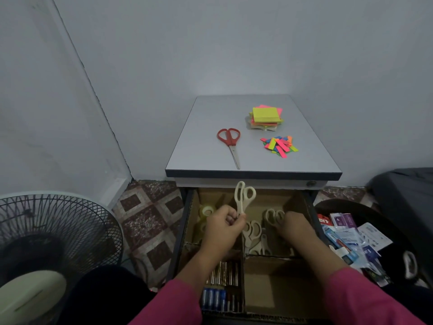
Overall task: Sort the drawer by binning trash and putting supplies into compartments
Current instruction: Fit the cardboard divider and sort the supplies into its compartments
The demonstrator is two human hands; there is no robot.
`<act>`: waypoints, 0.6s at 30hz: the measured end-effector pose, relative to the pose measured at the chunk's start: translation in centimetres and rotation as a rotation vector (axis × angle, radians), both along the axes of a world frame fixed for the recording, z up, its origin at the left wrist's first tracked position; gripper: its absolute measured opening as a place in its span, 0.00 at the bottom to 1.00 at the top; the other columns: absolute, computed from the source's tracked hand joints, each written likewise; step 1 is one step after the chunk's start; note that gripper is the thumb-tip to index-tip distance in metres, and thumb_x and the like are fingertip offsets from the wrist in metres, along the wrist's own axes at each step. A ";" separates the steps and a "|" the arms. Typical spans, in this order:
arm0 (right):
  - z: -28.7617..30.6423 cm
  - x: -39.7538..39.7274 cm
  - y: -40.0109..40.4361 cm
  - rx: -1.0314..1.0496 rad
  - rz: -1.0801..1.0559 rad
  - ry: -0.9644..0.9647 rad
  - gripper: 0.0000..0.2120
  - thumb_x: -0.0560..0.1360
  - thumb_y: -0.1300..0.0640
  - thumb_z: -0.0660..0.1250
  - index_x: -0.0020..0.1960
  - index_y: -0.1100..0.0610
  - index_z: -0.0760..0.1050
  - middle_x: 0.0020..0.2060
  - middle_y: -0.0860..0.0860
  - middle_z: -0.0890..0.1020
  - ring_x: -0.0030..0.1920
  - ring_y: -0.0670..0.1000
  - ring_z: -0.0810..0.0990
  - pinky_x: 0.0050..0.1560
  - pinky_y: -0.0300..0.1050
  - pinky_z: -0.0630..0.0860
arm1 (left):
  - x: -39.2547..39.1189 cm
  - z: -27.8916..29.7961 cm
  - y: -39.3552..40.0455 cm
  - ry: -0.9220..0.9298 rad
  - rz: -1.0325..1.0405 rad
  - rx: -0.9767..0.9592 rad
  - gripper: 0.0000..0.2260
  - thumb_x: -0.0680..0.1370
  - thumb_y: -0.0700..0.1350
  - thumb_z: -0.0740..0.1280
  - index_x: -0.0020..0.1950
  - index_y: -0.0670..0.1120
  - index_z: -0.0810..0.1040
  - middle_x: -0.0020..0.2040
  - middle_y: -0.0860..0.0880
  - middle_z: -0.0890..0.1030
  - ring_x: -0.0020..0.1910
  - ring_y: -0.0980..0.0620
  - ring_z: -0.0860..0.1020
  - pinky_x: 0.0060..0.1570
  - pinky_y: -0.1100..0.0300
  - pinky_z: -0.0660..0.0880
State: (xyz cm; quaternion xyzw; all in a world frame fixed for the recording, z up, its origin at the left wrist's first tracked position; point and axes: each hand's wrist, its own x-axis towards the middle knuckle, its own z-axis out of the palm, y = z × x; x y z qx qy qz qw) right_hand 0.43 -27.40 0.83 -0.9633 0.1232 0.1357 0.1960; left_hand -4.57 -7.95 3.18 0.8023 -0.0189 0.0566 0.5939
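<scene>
The open drawer (180, 231) holds cardboard compartments. My left hand (222, 227) grips a cream pair of scissors (244, 195) by the blades, handles up, above the drawer's middle. My right hand (296, 227) reaches into the right back compartment and holds another cream pair of scissors (273, 215) there. More cream scissors (254, 235) lie in the compartment between my hands. Clear tape rolls (207, 211) sit in the left back compartment. Batteries (219, 292) fill the left front compartment. The right front compartment (276, 280) shows bare cardboard.
On the cabinet top (203, 137) lie red scissors (230, 143), a stack of sticky notes (266, 117) and loose coloured page flags (280, 146). A dark bin (328, 207) with packaging waste stands right of the drawer. A floor fan (54, 238) stands at the left.
</scene>
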 end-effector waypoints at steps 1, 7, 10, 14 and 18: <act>-0.3 0.0 0.0 -0.018 0.010 0.005 0.09 0.77 0.59 0.62 0.52 0.61 0.78 0.48 0.57 0.82 0.49 0.55 0.82 0.47 0.45 0.77 | 0.1 -0.1 0.0 0.009 0.001 0.010 0.10 0.76 0.42 0.70 0.36 0.46 0.72 0.30 0.54 0.70 0.26 0.63 0.69 0.29 0.70 0.67; 0.3 -0.2 0.2 -0.168 0.139 -0.045 0.10 0.78 0.60 0.60 0.57 0.59 0.74 0.51 0.55 0.81 0.51 0.55 0.81 0.48 0.47 0.77 | 0.7 -0.9 -0.2 0.059 -0.017 0.140 0.10 0.75 0.47 0.69 0.36 0.49 0.72 0.29 0.54 0.71 0.26 0.62 0.69 0.31 0.64 0.70; 1.3 -0.2 0.0 -0.264 0.406 -0.069 0.12 0.78 0.58 0.61 0.62 0.53 0.71 0.55 0.53 0.78 0.54 0.54 0.79 0.52 0.47 0.78 | 0.8 -0.8 -0.3 0.098 -0.040 0.174 0.11 0.75 0.48 0.69 0.35 0.50 0.71 0.28 0.54 0.71 0.28 0.58 0.69 0.33 0.60 0.72; 1.8 -0.3 -0.2 -0.400 0.652 -0.029 0.15 0.80 0.57 0.59 0.66 0.54 0.71 0.60 0.53 0.73 0.58 0.54 0.74 0.57 0.48 0.75 | 0.8 -0.6 -0.4 0.105 -0.050 0.192 0.11 0.75 0.49 0.69 0.35 0.50 0.71 0.28 0.54 0.71 0.28 0.58 0.69 0.34 0.60 0.72; 1.9 -0.1 -0.4 -0.490 0.768 -0.045 0.15 0.80 0.56 0.58 0.66 0.54 0.71 0.62 0.54 0.72 0.60 0.55 0.73 0.58 0.49 0.74 | 0.8 -0.6 -0.3 0.099 -0.059 0.185 0.10 0.76 0.48 0.69 0.36 0.49 0.72 0.29 0.53 0.71 0.29 0.56 0.71 0.35 0.59 0.73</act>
